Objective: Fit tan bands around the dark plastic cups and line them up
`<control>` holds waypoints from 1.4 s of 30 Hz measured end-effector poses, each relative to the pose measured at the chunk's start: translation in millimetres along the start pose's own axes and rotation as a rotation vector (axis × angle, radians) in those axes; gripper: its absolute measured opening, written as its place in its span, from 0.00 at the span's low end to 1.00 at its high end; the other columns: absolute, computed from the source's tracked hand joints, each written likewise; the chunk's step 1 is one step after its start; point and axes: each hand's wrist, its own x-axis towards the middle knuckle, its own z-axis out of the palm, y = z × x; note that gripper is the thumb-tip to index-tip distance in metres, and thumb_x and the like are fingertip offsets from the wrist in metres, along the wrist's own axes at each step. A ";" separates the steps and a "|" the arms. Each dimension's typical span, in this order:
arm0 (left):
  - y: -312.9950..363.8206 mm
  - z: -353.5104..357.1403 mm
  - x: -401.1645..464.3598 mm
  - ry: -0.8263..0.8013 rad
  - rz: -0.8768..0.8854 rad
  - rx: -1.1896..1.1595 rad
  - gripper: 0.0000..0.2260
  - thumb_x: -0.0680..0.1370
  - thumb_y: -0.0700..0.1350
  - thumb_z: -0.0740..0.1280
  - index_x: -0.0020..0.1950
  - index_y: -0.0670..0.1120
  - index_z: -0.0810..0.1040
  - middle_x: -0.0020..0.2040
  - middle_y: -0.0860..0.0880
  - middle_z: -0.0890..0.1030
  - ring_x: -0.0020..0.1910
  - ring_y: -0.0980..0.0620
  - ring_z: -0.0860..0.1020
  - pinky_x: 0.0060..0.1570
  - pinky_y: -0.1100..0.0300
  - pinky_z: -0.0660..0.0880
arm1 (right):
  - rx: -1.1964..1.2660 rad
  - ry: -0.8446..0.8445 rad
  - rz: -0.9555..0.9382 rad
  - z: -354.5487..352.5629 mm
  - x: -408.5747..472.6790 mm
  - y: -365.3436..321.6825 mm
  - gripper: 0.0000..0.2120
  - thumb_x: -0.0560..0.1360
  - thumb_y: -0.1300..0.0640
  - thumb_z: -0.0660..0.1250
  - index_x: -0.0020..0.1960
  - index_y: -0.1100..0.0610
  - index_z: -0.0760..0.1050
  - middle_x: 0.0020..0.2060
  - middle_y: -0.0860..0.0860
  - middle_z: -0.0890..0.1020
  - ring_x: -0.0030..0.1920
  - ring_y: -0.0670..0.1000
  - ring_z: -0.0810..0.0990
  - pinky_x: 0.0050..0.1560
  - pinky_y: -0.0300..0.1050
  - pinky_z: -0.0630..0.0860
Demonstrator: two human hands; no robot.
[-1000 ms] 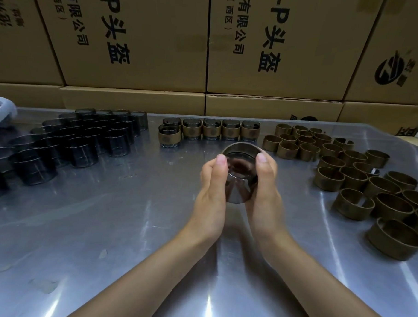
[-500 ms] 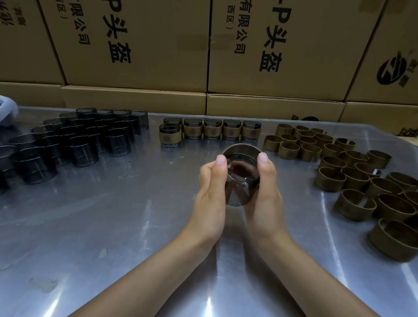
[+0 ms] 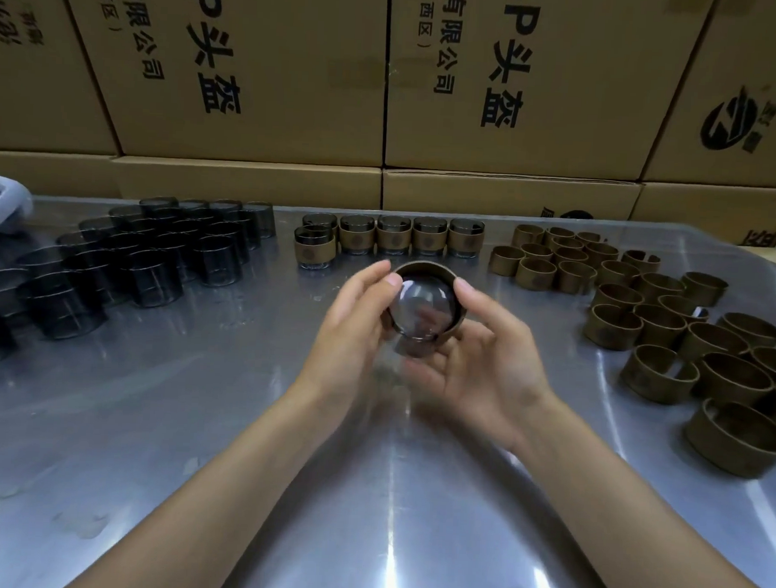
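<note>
Cup (image 3: pixel 423 315) with tan band (image 3: pixel 427 269) is held between both hands above table (image 3: pixel 193 441), probably for seating band. Right hand (image 3: pixel 485 364) cradles from below, left hand (image 3: pixel 354 319) fingers curl on side. Beyond fingertips, finished row (image 3: pixel 393 238) is lined.

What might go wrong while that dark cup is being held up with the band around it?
1. The dark plastic cup with its tan band is held tilted above the shiny metal table; the left hand and right hand look loosely placed, so it might slip.
2. The row of finished banded cups stands just beyond the hands; a hasty set-down could knock it.
3. The band may sit crooked; its far side is hidden.
</note>
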 end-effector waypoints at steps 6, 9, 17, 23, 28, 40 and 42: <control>7.2 -13.8 -3.1 -0.255 -0.267 -0.056 0.15 0.72 0.57 0.68 0.52 0.50 0.85 0.52 0.48 0.85 0.50 0.54 0.83 0.44 0.64 0.79 | 0.010 -0.114 -0.013 -8.0 -0.4 -9.1 0.23 0.62 0.45 0.73 0.53 0.55 0.83 0.48 0.55 0.84 0.46 0.50 0.83 0.43 0.42 0.81; 8.7 -17.6 -3.4 -0.336 -0.290 -0.176 0.13 0.69 0.54 0.70 0.49 0.51 0.87 0.51 0.47 0.85 0.51 0.52 0.82 0.50 0.62 0.79 | -0.010 -0.209 -0.008 -8.2 -3.7 -10.1 0.21 0.58 0.45 0.77 0.49 0.52 0.85 0.47 0.52 0.85 0.45 0.48 0.83 0.46 0.40 0.79; 7.0 -14.1 -8.5 -0.547 -0.226 -0.359 0.28 0.56 0.55 0.83 0.51 0.44 0.86 0.53 0.45 0.84 0.55 0.50 0.82 0.59 0.59 0.77 | 0.116 -0.370 -0.048 -7.2 -9.0 -10.4 0.35 0.51 0.47 0.85 0.52 0.64 0.83 0.51 0.59 0.84 0.54 0.53 0.83 0.55 0.43 0.79; 9.9 -15.1 -9.4 -0.496 -0.231 -0.331 0.27 0.62 0.59 0.79 0.54 0.45 0.84 0.55 0.43 0.82 0.55 0.48 0.80 0.58 0.57 0.77 | -0.012 -0.240 -0.057 -6.5 -8.2 -13.7 0.37 0.59 0.42 0.80 0.58 0.64 0.77 0.55 0.63 0.78 0.57 0.58 0.76 0.63 0.48 0.74; 1.1 8.6 -12.3 -0.088 -0.089 -0.122 0.24 0.74 0.64 0.59 0.29 0.46 0.71 0.33 0.41 0.72 0.31 0.45 0.71 0.37 0.54 0.67 | -0.278 0.174 -0.275 16.0 -6.5 1.6 0.22 0.64 0.34 0.68 0.29 0.54 0.72 0.28 0.52 0.71 0.32 0.50 0.71 0.40 0.46 0.69; -5.7 21.0 -22.4 0.051 0.094 0.001 0.22 0.75 0.60 0.61 0.22 0.52 0.68 0.25 0.55 0.65 0.26 0.57 0.66 0.29 0.61 0.66 | -0.294 0.253 -0.364 22.0 -11.9 10.0 0.21 0.64 0.37 0.65 0.22 0.51 0.69 0.22 0.48 0.70 0.24 0.46 0.71 0.27 0.36 0.69; -7.8 21.2 -22.1 0.080 0.062 -0.012 0.20 0.70 0.62 0.63 0.22 0.54 0.73 0.26 0.57 0.69 0.28 0.58 0.70 0.34 0.60 0.69 | -0.304 0.274 -0.369 20.8 -11.8 10.2 0.22 0.63 0.36 0.65 0.20 0.51 0.69 0.21 0.46 0.69 0.24 0.45 0.70 0.27 0.36 0.68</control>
